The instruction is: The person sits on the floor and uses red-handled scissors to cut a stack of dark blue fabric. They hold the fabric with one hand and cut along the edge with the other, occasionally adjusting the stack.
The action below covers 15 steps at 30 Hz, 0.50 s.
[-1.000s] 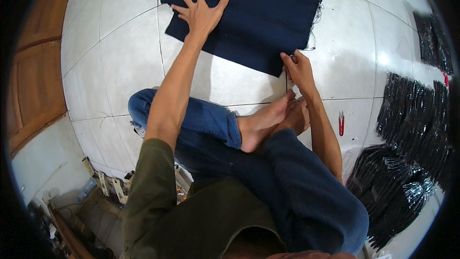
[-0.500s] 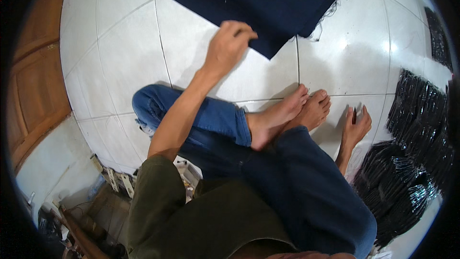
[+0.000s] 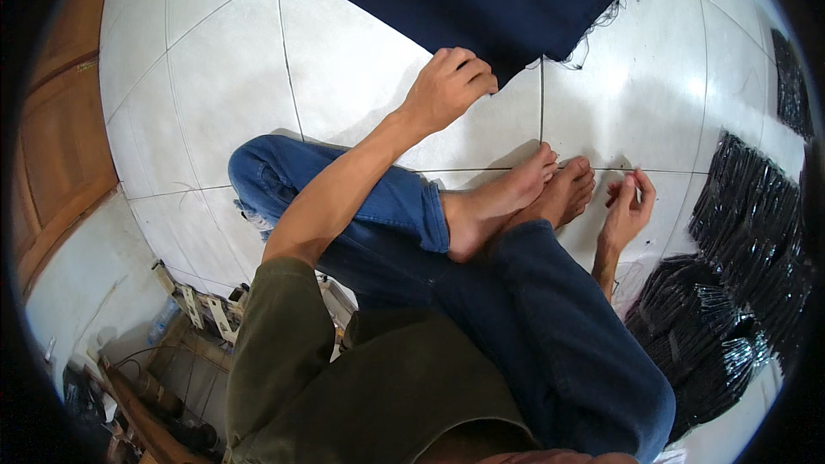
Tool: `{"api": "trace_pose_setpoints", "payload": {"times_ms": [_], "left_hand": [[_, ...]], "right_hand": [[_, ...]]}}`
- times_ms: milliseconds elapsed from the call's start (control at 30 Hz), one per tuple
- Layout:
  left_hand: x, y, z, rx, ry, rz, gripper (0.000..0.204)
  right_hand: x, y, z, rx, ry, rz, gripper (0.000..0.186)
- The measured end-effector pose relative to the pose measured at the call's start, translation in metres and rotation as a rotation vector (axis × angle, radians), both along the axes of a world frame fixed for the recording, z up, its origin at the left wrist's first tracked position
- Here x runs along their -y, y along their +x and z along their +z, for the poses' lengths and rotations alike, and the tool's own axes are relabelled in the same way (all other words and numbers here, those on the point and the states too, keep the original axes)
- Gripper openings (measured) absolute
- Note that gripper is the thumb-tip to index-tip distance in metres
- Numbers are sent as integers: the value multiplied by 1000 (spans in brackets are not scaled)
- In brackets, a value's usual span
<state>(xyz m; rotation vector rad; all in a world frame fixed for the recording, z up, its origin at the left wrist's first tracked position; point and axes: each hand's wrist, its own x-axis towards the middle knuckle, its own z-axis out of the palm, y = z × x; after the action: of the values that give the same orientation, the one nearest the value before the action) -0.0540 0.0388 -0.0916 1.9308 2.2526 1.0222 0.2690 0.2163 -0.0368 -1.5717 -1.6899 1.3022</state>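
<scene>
A dark navy cloth with a frayed right edge lies at the far side of the tiled floor. My left hand is at its near corner, fingers curled and closed on the fabric; the fingertips are partly hidden. To the right of my bare feet, my right hand is low over the tiles with its fingers apart, and I see nothing in it. A small dark object lies on the floor beside that hand, too small to name.
Bundles of shiny black strips lie along the right side. My crossed legs in blue jeans take up the near middle. A brown wooden door stands at the left, with a wooden frame and clutter at the lower left.
My left hand has slid right along the cloth's edge to its corner. The small dark thing between my right fingers is gone from them, and one now lies on the floor beside that hand.
</scene>
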Motion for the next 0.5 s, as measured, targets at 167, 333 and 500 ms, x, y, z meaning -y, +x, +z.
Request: {"api": "trace_pose_setpoints", "payload": {"times_ms": [167, 333, 500], "left_hand": [[-4, -4, 6, 232, 45, 45, 19], [1, -13, 15, 516, 45, 178, 20], [10, -28, 16, 487, -55, 106, 30]], "right_hand": [[22, -95, 9, -125, 163, 382, 30], [24, -162, 0, 127, 385, 1051, 41], [31, -181, -33, 213, 633, 1164, 30]]}}
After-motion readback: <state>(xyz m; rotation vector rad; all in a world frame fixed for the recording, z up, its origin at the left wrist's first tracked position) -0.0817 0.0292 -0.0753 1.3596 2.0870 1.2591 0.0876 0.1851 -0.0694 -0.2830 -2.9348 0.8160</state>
